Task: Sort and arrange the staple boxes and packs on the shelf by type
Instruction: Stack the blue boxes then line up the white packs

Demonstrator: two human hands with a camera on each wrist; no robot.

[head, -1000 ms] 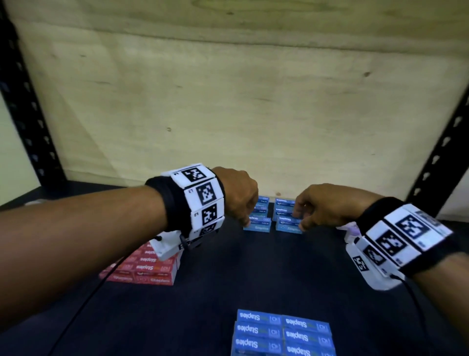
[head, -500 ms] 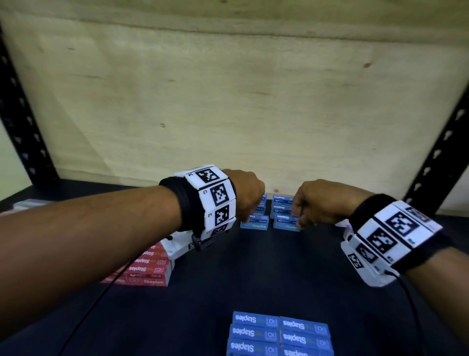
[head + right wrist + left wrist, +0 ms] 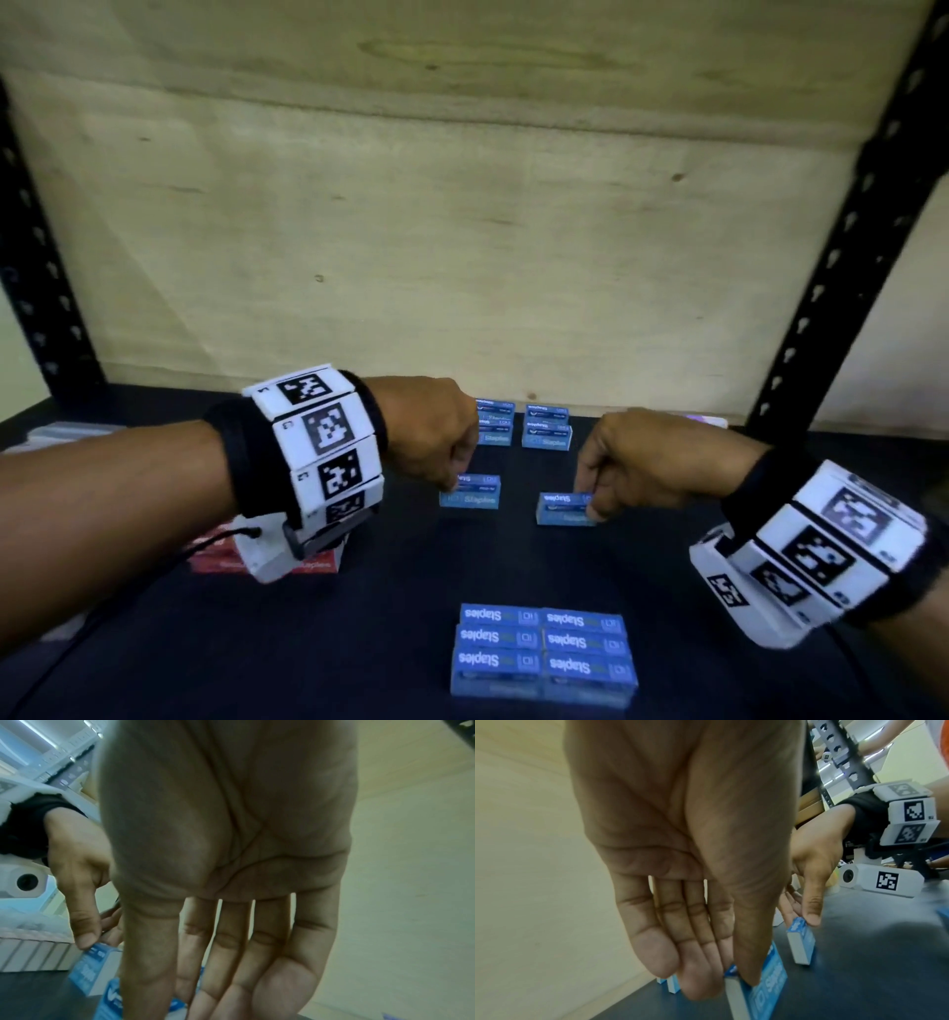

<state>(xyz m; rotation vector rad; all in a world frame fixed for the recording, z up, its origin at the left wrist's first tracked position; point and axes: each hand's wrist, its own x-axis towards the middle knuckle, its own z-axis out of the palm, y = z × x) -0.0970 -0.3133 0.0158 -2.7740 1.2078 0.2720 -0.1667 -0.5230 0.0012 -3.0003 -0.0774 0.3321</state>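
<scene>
Two small blue staple boxes stand on the black shelf (image 3: pixel 359 642), apart from each other and in front of the back stacks. My left hand (image 3: pixel 454 480) pinches the left blue box (image 3: pixel 470 494) from above; the left wrist view shows thumb and fingers on its top edge (image 3: pixel 765 990). My right hand (image 3: pixel 585 506) pinches the right blue box (image 3: pixel 564 510) the same way, also seen as a blue box (image 3: pixel 802 941) in the left wrist view. In the right wrist view my fingers hide most of that box (image 3: pixel 113 1002).
Two short stacks of blue boxes (image 3: pixel 495 426) (image 3: pixel 547 430) stand against the plywood back wall (image 3: pixel 462 231). A flat block of several blue boxes (image 3: pixel 542 650) lies at the front. Red boxes (image 3: pixel 267 560) lie under my left wrist. Black shelf posts (image 3: pixel 832 267) flank both sides.
Both hands have come back from the rear stacks toward me, each bringing one blue box out in front of the stacks.
</scene>
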